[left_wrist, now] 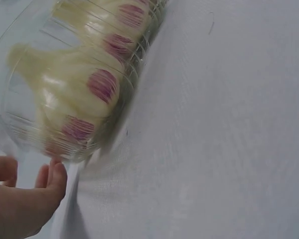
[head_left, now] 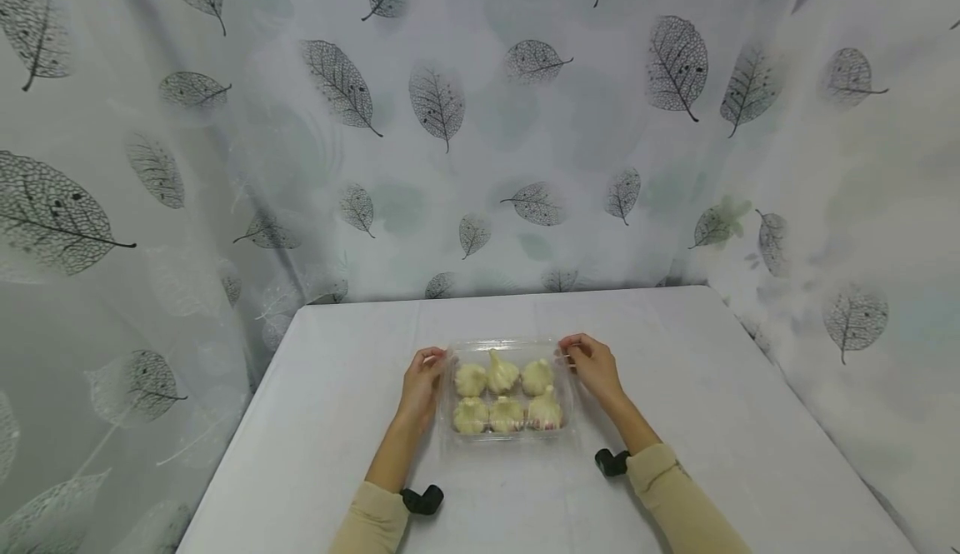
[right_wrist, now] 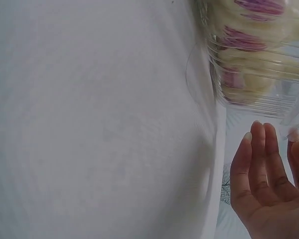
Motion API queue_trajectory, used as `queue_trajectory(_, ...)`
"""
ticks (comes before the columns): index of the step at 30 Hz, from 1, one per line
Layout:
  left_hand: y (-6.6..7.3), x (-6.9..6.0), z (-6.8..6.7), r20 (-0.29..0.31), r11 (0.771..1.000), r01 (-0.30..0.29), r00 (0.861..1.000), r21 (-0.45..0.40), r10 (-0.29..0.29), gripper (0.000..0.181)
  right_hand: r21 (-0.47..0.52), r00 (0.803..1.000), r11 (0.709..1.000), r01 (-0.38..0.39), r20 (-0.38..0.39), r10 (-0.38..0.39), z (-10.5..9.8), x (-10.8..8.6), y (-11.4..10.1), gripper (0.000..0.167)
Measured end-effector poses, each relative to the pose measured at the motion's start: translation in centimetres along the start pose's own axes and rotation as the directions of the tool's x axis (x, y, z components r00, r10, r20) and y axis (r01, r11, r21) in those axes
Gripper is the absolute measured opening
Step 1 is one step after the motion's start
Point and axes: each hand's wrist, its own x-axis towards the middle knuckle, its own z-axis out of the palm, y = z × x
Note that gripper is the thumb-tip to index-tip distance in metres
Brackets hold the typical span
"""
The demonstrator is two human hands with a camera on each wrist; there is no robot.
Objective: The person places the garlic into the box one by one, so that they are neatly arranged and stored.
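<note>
A clear plastic clamshell box [head_left: 507,437] of garlic bulbs [head_left: 506,414] rests on the white table in the head view. The bulbs lie in two rows, and purple patches show on them in the wrist views. At the box's left edge, near its far corner, my left hand [head_left: 422,383] pinches the clear rim [left_wrist: 7,134] with thumb and forefinger; its other fingers are loosely bent. My right hand [head_left: 594,366] pinches the opposite edge, its remaining fingers [right_wrist: 259,159] extended beside the box. Plastic glare partly obscures both contacts. The lid covers the bulbs.
A white cloth covers the table [head_left: 337,421]. Pale curtains [head_left: 480,121] printed with skeleton leaves hang behind and along both sides. Dark wrist cameras sit at the left cuff [head_left: 375,511] and the right cuff [head_left: 652,462].
</note>
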Motion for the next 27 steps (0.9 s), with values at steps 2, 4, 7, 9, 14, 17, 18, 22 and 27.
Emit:
queue_trajectory(2,0.0,-0.2,-0.2,0.005,1.0,0.004,1.0,-0.001,-0.004,0.024,-0.018,1.0,1.0,0.01,0.004,-0.01,0.0,-0.1,-0.1,0.02)
queue_trajectory(4,0.1,-0.4,-0.4,0.005,1.0,0.014,1.0,0.009,-0.014,0.026,-0.037,1.0,0.999,0.017,0.004,-0.017,0.0,-0.2,-0.1,0.018)
queue_trajectory(7,0.4,-1.0,-0.4,0.001,0.998,0.009,1.0,0.059,-0.01,0.031,-0.066,1.0,0.997,0.028,-0.006,-0.028,0.0,-0.4,-0.1,0.017)
queue_trajectory(9,0.6,-1.5,-0.4,0.01,0.996,-0.006,1.0,0.087,0.005,0.035,-0.076,0.999,0.996,0.038,-0.015,-0.04,-0.1,-0.6,-0.1,0.019)
queue_trajectory(14,0.8,-2.8,-0.5,0.045,0.981,-0.046,0.998,0.189,0.038,0.048,-0.111,0.998,0.993,0.049,-0.022,-0.052,-0.4,-1.6,-0.5,0.03)
queue_trajectory(17,0.7,-3.6,-0.8,0.058,0.969,-0.049,0.998,0.241,0.037,0.054,-0.122,0.999,0.992,0.043,-0.014,-0.045,-0.6,-2.2,-0.7,0.036)
queue_trajectory(18,0.7,-3.8,-0.9,0.061,0.966,-0.05,0.998,0.253,0.035,0.055,-0.122,0.999,0.992,0.042,-0.011,-0.044,-0.6,-2.4,-0.8,0.038)
queue_trajectory(22,1.1,-5.0,-1.2,0.079,0.937,-0.059,0.996,0.344,0.034,0.056,-0.103,1.0,0.994,0.029,0.003,-0.029,-1.0,-3.3,-1.1,0.041)
queue_trajectory(27,1.5,-6.5,-1.5,0.09,0.895,-0.065,0.996,0.44,0.028,0.058,-0.052,0.999,0.999,-0.004,0.048,0.006,-1.4,-4.5,-1.6,0.045)
